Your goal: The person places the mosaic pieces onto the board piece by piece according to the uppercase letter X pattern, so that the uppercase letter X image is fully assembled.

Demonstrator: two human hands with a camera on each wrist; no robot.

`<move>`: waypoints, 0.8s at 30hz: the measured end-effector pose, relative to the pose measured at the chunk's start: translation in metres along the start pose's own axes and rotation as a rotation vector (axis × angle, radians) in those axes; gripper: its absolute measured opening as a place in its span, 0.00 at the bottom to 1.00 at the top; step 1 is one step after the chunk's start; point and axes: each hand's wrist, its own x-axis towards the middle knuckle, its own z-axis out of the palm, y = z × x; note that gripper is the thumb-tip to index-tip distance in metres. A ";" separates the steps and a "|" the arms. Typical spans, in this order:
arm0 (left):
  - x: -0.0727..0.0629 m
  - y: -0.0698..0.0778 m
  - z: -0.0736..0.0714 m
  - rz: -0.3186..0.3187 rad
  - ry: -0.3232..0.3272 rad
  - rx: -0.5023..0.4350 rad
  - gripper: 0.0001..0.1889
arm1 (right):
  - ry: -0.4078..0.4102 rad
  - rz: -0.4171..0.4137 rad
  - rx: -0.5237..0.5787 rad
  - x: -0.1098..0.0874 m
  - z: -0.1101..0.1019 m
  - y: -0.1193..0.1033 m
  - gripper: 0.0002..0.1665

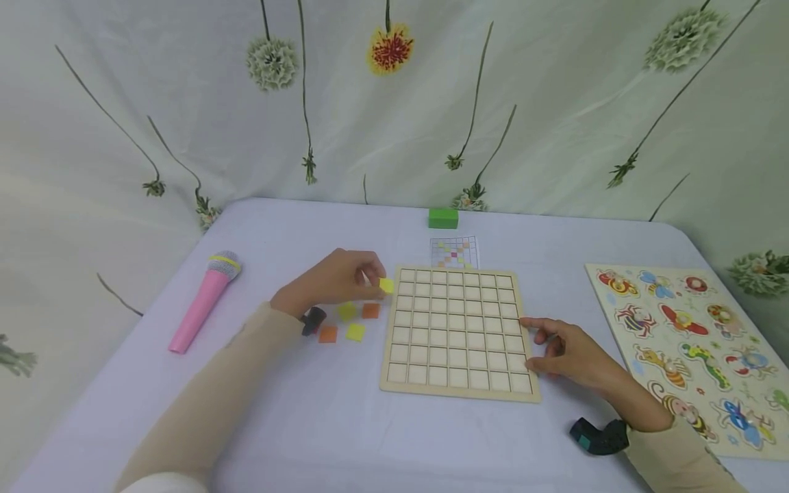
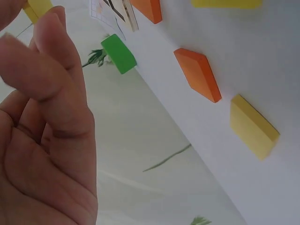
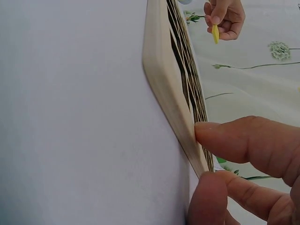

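A thin yellow square tile is pinched between the fingertips of my left hand, just off the upper left edge of a wooden grid board. The left wrist view shows the tile only partly, at its top corner. Thumb and index finger of my right hand rest, spread apart, against the board's right edge. Close by my left hand lie loose tiles, among them an orange tile, another orange tile and a yellow tile. The board's squares hold no tiles.
Behind the board lie a printed pattern card and a green block. A pink toy microphone is at the left. An insect picture board lies at the right. A flowered cloth hangs behind the table.
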 end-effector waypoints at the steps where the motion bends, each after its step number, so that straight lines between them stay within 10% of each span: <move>1: 0.002 0.001 0.001 -0.002 -0.008 0.009 0.13 | 0.001 -0.001 0.000 0.000 0.000 0.000 0.45; 24: 0.050 0.018 0.021 -0.103 -0.084 0.136 0.16 | -0.002 -0.010 0.014 -0.001 0.000 0.001 0.44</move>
